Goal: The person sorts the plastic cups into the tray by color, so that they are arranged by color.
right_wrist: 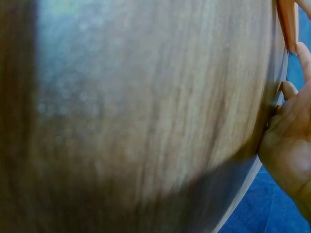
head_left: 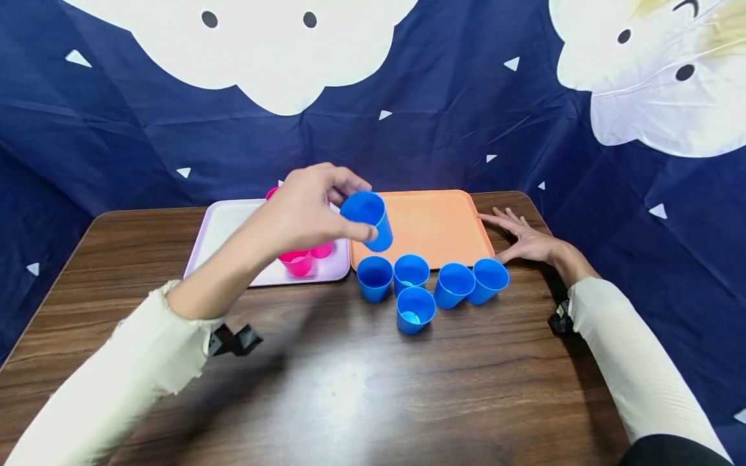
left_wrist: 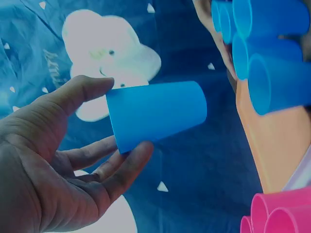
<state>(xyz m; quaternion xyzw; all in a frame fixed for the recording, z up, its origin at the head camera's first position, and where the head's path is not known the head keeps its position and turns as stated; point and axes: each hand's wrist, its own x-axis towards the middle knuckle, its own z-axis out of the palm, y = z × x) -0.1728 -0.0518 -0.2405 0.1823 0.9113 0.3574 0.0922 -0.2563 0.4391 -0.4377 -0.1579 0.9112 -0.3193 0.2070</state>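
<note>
A: How far along, by the look of it?

B: Partway, at a guess. Can see pink cups [head_left: 297, 262] on the pale tray [head_left: 227, 220], in a number impossible to count behind the left forearm [head_left: 233, 265]. Can find no blue cup set down on the orange tray [head_left: 431, 226], though.

A: And left to deal with?

B: Probably all the blue ones: one blue cup [head_left: 379, 226] in the air, plus five more blue cups [head_left: 416, 312] grouped on the table [head_left: 350, 401], just in front of the orange tray.

A: Where exactly, with that raised cup?

B: Near the orange tray's left end in the head view, roughly upright, mouth up. Cannot tell whether directly over the tray.

A: Gripped how?

B: Pinched by the left hand [head_left: 309, 207], with the thumb [left_wrist: 92, 87] at the rim on one side and fingertips [left_wrist: 142, 149] opposite. Held out at the finger ends, clear of the palm, on an arm reaching diagonally from the lower left.

A: And with the right hand [head_left: 527, 243]?

B: Grasping nothing. Rests beside the orange tray's right edge, fingers spread, seemingly touching it with a fingertip.
</note>
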